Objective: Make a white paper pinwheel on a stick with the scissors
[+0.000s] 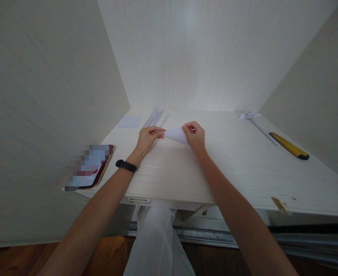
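Above the middle of the white desktop [169, 165], a piece of white paper [176, 135] is stretched between my two hands and looks folded to a triangle. The thumb and fingers of my left hand [151, 137] pinch its narrow left corner. At the wider right end, my right hand [194, 135] grips the paper between thumb and curled fingers. Just beyond my left hand lie several thin white paper sticks [153, 118], side by side, with one set slightly apart. A flat white paper sheet [129, 122] is to their left.
At the back right lies a white paper pinwheel [249, 115] on a stick, beside a yellow utility knife [289, 146]. A partly blurred flat stack [92, 166] sits at the left edge. Walls enclose the desk's back and sides; its front edge has a chipped spot [280, 206].
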Demonstrator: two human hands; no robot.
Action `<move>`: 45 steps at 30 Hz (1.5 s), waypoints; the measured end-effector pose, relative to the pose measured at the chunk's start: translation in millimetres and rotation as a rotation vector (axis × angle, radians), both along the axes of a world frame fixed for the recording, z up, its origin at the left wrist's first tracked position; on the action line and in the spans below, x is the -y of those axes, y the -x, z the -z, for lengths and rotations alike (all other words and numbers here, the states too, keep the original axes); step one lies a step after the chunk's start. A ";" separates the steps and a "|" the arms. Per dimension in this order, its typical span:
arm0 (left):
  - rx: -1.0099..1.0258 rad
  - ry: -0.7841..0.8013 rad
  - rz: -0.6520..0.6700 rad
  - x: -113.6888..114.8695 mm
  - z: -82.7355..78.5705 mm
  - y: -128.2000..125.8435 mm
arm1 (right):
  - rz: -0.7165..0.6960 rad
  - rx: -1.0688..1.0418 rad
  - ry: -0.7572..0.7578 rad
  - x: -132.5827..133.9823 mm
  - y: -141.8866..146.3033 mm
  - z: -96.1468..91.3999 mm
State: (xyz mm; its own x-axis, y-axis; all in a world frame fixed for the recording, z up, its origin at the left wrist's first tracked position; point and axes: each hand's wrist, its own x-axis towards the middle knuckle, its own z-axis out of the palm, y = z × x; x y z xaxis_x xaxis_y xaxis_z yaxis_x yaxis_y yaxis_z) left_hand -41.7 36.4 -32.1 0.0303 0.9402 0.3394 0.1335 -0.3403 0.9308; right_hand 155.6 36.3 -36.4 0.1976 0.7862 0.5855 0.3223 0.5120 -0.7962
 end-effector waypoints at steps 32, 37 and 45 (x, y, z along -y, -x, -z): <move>-0.119 -0.044 0.083 0.2 4.6 -1.0 | -0.075 0.065 -0.032 8.5 5.5 -4.3; -0.131 -0.055 0.093 -0.6 6.1 -1.2 | -0.074 0.075 -0.026 9.5 5.8 -6.1; -0.173 -0.045 0.107 1.3 4.9 -2.3 | -0.071 0.087 -0.036 8.5 6.1 -4.9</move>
